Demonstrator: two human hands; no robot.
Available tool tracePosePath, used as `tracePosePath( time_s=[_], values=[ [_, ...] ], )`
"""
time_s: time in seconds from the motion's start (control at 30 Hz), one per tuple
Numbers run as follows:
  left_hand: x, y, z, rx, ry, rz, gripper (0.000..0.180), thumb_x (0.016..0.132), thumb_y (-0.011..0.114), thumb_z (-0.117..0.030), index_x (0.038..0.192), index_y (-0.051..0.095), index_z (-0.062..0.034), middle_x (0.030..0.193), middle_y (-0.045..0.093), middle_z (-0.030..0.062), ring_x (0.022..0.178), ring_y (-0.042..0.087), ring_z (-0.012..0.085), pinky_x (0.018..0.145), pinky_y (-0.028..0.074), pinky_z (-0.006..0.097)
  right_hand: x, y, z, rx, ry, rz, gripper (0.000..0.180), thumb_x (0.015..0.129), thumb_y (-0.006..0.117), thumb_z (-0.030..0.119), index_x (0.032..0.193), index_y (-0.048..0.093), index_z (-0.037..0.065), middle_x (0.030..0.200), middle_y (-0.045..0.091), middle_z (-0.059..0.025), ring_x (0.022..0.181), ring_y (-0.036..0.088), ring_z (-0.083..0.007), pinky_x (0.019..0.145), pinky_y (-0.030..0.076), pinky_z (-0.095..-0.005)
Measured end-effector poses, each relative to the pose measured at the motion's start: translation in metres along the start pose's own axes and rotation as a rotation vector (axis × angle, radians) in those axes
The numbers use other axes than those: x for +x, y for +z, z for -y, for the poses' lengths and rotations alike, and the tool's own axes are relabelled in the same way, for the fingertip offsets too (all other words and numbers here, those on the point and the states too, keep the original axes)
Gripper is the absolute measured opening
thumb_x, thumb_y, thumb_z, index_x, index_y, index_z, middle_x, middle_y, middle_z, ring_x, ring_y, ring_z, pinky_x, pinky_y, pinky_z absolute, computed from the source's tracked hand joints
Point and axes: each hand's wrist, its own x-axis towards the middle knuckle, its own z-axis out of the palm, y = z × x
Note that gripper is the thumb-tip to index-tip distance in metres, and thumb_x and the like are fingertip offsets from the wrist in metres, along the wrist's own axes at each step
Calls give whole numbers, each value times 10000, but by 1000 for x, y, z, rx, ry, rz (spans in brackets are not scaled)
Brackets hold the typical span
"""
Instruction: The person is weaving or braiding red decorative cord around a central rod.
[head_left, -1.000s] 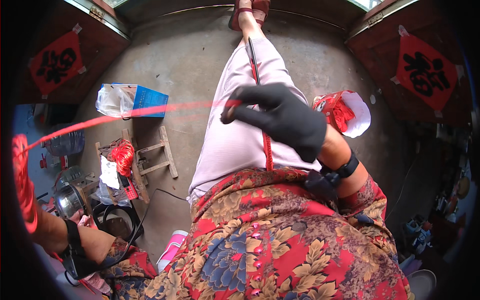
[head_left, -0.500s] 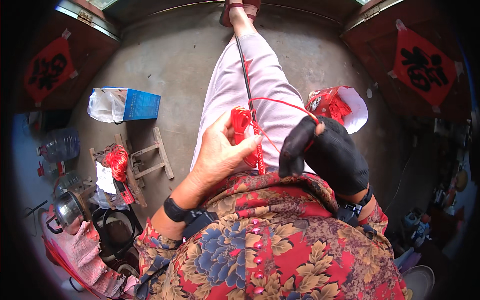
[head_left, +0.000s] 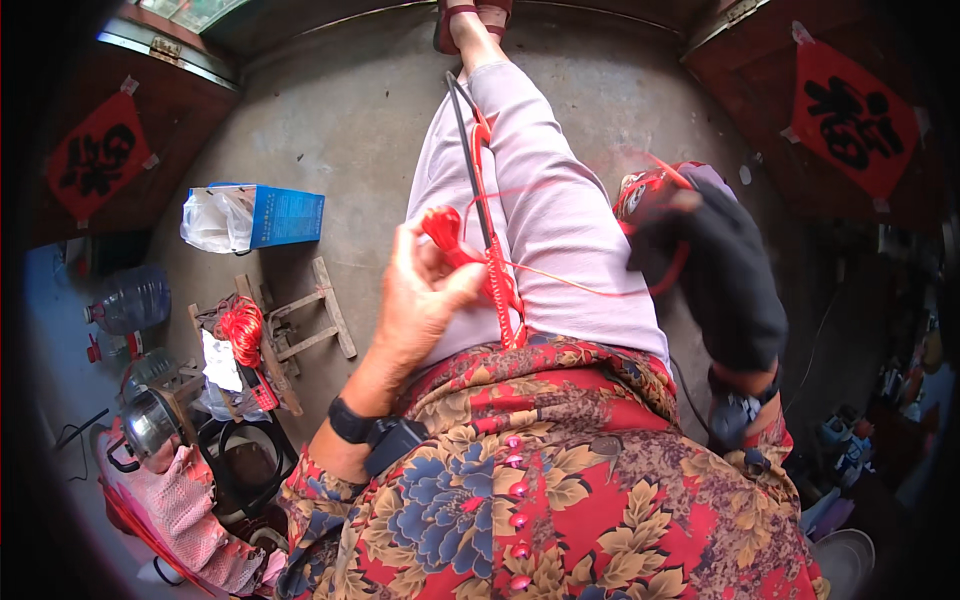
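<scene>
- Over your lap, your left hand point(head_left: 412, 310) has thumb and fingers pinching a small bundle of red cord point(head_left: 442, 228), right beside the wrapped stretch of the bar.
- Out to the other side, your gloved right hand point(head_left: 715, 270) is blurred — you cannot tell from this view whether its fingers grip the cord or merely carry it along.
- Between the hands, a loose strand point(head_left: 590, 288) bows in a slack curve; you would do well to draw it taut evenly, seat each turn snug against its neighbour, and steady the bar so it doesn't roll.
- A compact bundle should pass round more easily, so hold its loops together and watch for snags.
- Lengthwise on your pale trousers point(head_left: 545, 150) lies the black bar point(head_left: 468, 150), thin and smooth-looking at the far end, with glossy red turns point(head_left: 500, 285) packed along its near end — bright, ridged, close-set.
- Farther left, a second red hank point(head_left: 240, 328) rests near a blue box point(head_left: 288, 216).
</scene>
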Motion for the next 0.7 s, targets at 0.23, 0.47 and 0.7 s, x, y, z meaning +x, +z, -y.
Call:
tracePosePath(
  time_s=[0.23, 0.47, 0.7],
  values=[
    [2, -29, -22, 970, 424, -20, 187, 862, 607, -3, 1049, 608, -8, 994, 678, 137, 908, 668, 233, 789, 530, 347, 61, 36, -76, -589, -237, 205, 381, 854, 731, 117, 1217, 626, 67, 1007, 707, -95, 893, 679, -172, 810, 531, -314],
    [16, -10, -10, 766, 252, 226, 198, 799, 643, -22, 994, 625, 8, 841, 673, 121, 737, 645, 222, 693, 520, 338, 47, 53, -84, -874, -266, 368, 440, 819, 721, 183, 1213, 553, 84, 894, 705, -163, 796, 689, -370, 689, 542, -431],
    [25, -19, 5, 227, -98, 408, 193, 871, 696, -59, 1046, 630, -10, 823, 644, -18, 693, 572, 43, 614, 492, 220, 39, 50, -93, -829, -254, 338, 321, 837, 717, 145, 1124, 615, 46, 857, 694, -171, 781, 697, -328, 698, 536, -369]
  ],
)
